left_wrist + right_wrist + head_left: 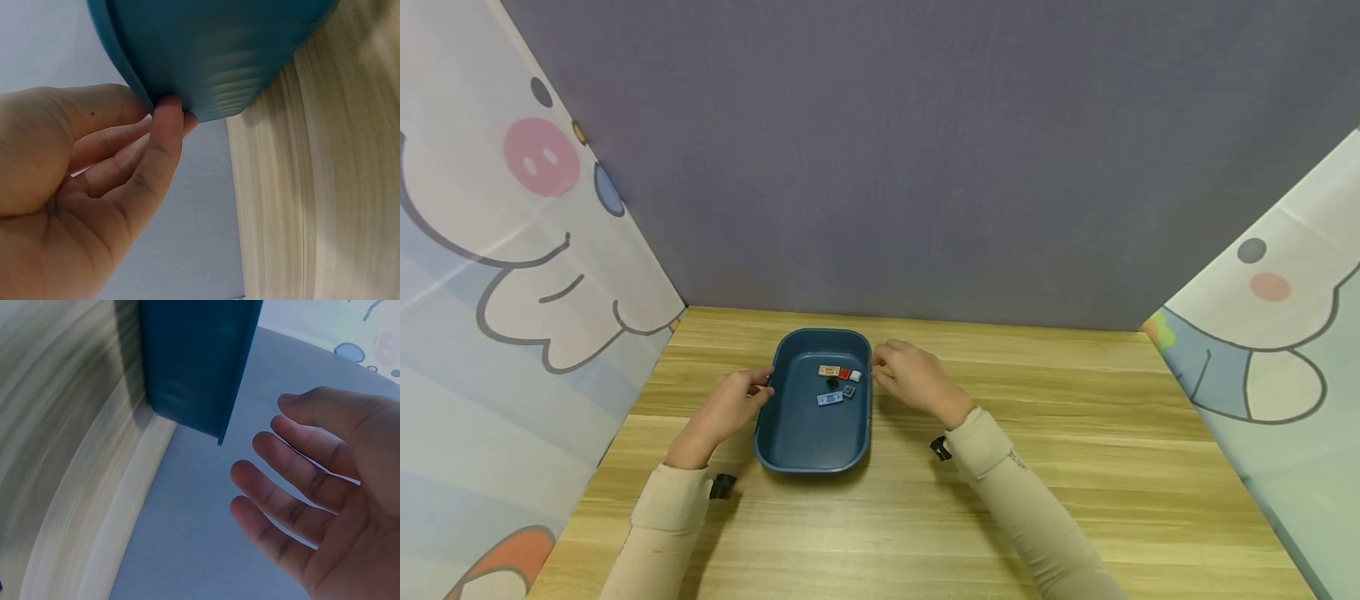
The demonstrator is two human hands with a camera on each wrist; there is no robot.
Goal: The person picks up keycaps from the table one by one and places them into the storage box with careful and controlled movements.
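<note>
Thumb and fingertips of the left hand [722, 412] pinch the left rim of the blue, round-cornered, plastic-looking tray [812, 454]; I confirm this hold in the left wrist view. The tray is left of centre on the light wood-grained table top [1075, 475], between both hands.

Risk, left: I judge the grip one-sided. Lifting with this hand alone would probably tip the tray, and a pinch on so narrow an edge could slip.
Pose, left: the forearm enters from the lower left, with the fingers directed inward at the rim.

Risk, centre: small loose pieces lie on the tray floor: a cream printed strip [828, 371], a pale blue printed strip [830, 399], a black piece [832, 383], a red piece [844, 374], a grey square piece [848, 391] and a white piece [856, 376]. A tilt or jolt could slide them into a heap.

Risk, right: the right hand [913, 379] holds nothing. A hasty inward move could knock the rim.
Pose, right: the forearm slants in from the lower right. I see loosely bent, spread fingers, just beside the tray but apart from it.
</note>
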